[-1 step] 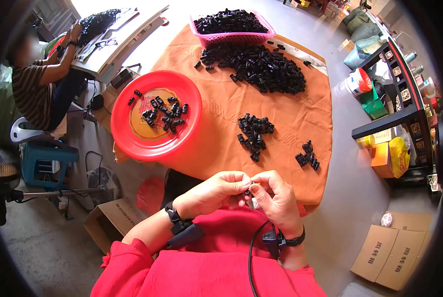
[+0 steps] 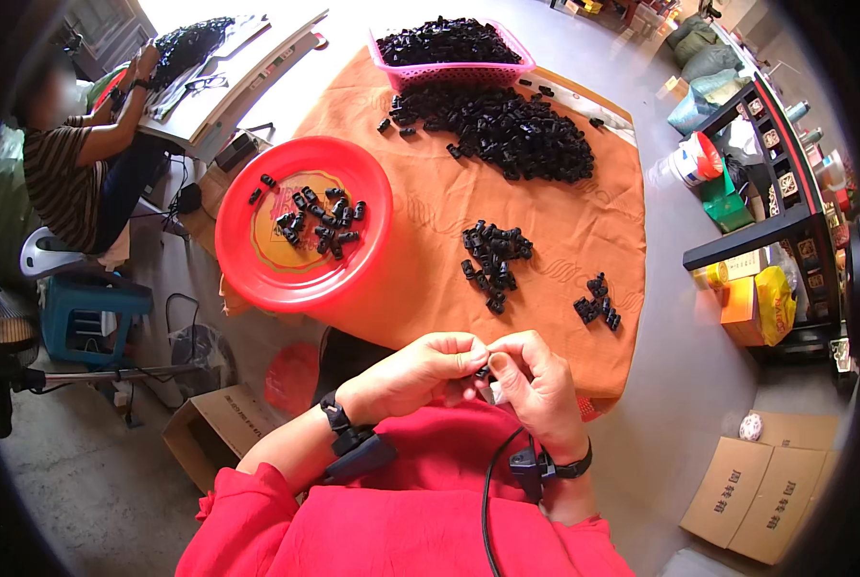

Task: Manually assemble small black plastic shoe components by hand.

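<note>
My left hand and my right hand meet just off the table's near edge, thumbs and fingertips closed round a small black plastic piece. Most of that piece is hidden by the fingers. Something small and white shows under my right thumb; its kind is unclear. Beyond my hands, a small heap of black plastic pieces lies on the orange cloth. To its right is a smaller group of such pieces. Several more lie on a round red tray at the left.
A pink basket full of black pieces stands at the table's far side, with a large pile before it. At far left, another person works at a white table. Cardboard boxes stand on the floor; shelving lines the right.
My right thumb has shifted slightly at the fingertips, and a bit more of the black piece shows. All else stays in place.
</note>
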### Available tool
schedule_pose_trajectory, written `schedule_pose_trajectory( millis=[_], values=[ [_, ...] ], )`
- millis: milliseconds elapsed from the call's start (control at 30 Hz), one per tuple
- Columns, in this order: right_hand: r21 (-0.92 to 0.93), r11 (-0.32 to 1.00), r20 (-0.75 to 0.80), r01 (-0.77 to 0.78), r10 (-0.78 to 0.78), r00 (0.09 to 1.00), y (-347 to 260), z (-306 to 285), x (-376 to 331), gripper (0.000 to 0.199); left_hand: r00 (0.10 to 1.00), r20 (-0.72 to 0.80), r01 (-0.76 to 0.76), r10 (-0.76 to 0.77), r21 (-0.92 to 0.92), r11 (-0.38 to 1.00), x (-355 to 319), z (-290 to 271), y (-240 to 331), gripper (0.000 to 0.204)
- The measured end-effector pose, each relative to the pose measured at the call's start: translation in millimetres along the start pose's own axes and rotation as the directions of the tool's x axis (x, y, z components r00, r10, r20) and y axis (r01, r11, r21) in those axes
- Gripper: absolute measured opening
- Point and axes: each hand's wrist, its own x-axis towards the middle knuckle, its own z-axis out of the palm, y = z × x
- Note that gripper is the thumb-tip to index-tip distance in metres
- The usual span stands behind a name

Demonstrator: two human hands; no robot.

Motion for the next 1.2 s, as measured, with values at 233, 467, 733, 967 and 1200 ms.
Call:
schedule_pose_trajectory(
  millis=[233,467,733,967,1200],
  values=[
    [0.06,0.998,-0.006,0.025,-0.025,1.0,8,-3,1,0.011,0.999,0.033,0.007,-0.006,-0.049,0.999,5,-5,-3,0.02],
    [0.003,0.997,0.055,-0.082,0.082,0.995,-3,-5,1,0.011,0.999,0.042,-0.002,0.006,-0.097,0.995,9,-11,-11,0.022],
    [-0.123,0.992,0.014,0.0,0.002,1.0,-2,-8,1,0.021,0.999,-0.013,-0.045,0.045,-0.086,0.995,8,-7,-6,0.019],
    [-0.383,0.917,0.04,0.113,-0.106,0.994,-2,-2,2,0.028,0.995,-0.048,-0.09,0.084,-0.137,0.987,11,-8,-12,0.018],
    [-0.012,1.0,0.019,0.01,-0.01,1.0,6,-5,0,0.022,0.999,0.029,-0.035,0.041,-0.183,0.983,9,-7,-12,0.019]
  ],
)
